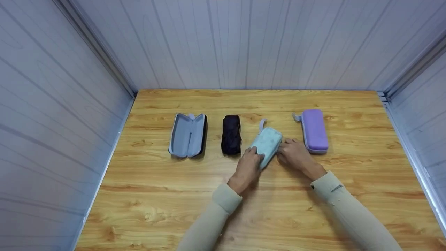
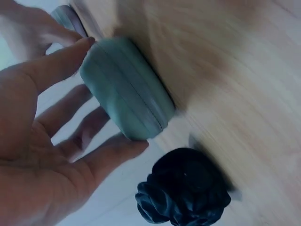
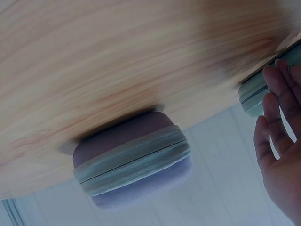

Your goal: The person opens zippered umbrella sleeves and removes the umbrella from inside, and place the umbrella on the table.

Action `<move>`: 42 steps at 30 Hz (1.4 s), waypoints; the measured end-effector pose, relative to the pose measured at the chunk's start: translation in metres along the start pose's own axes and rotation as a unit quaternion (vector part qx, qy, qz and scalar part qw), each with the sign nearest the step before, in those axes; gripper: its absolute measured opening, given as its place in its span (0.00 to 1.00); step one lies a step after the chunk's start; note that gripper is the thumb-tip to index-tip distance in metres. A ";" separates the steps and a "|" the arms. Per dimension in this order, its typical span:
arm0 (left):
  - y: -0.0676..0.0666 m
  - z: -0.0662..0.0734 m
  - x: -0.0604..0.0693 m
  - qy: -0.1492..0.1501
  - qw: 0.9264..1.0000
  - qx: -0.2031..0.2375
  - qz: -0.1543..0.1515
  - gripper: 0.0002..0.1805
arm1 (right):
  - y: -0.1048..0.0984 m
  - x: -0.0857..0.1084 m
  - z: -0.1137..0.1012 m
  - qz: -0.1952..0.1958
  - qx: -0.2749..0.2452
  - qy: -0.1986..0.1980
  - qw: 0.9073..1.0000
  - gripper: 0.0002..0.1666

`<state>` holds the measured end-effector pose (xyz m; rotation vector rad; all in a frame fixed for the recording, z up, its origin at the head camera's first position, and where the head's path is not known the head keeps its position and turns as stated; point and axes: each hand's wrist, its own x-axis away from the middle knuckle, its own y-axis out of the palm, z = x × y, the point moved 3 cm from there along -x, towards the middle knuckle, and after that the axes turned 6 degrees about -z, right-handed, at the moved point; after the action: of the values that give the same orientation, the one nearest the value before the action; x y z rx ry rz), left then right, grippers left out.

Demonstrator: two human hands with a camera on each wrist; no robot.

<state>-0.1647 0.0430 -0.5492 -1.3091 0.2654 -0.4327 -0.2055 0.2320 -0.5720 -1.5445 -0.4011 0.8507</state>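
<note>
A pale green zipped case point(image 1: 267, 144) lies slanted on the table, its strap at the far end. My left hand point(image 1: 248, 167) grips its near end, thumb and fingers on opposite sides, as the left wrist view shows around the case end point(image 2: 127, 89). At the case's right edge, my right hand point(image 1: 295, 155) has its thumb and index fingertips close together, pinching at the zip side; what lies between them is hidden. In the right wrist view this hand point(image 3: 287, 136) has its other fingers loosely bent beside the green case point(image 3: 254, 96).
Right of the hands lies a closed purple case point(image 1: 315, 130) with a strap. A black folded cloth-like bundle point(image 1: 231, 135) is left of the green case. Farther left, a grey-lined case point(image 1: 181, 136) lies unfolded. Pale panels point(image 1: 230, 45) wall the wooden table point(image 1: 156, 209).
</note>
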 end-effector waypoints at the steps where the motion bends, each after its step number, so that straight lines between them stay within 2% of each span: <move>1: 0.000 -0.001 0.000 0.001 1.000 0.001 -0.003 0.19 | 0.000 0.000 0.000 -0.001 -0.001 0.000 1.000 0.04; 5: 0.002 -0.001 0.001 -0.004 1.000 0.002 -0.006 0.22 | 0.001 0.001 0.000 0.000 -0.008 -0.001 1.000 0.02; 15: 0.007 0.001 0.003 -0.007 1.000 0.018 0.024 0.20 | -0.001 0.001 -0.002 0.013 -0.007 -0.006 1.000 0.04; 26: 0.007 0.010 0.000 -0.018 0.999 -0.003 0.048 0.15 | -0.004 0.000 -0.006 -0.009 -0.004 0.005 1.000 0.04; 36: 0.010 0.014 -0.001 -0.031 0.998 0.007 0.045 0.13 | -0.003 0.001 -0.008 -0.024 0.008 0.006 1.000 0.05; 42: 0.012 0.015 0.001 -0.035 0.998 0.015 0.059 0.09 | -0.004 0.001 -0.010 -0.028 -0.002 0.009 1.000 0.04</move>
<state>-0.1560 0.0583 -0.5571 -1.2697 0.2759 -0.2891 -0.1969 0.2260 -0.5693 -1.5364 -0.4305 0.7923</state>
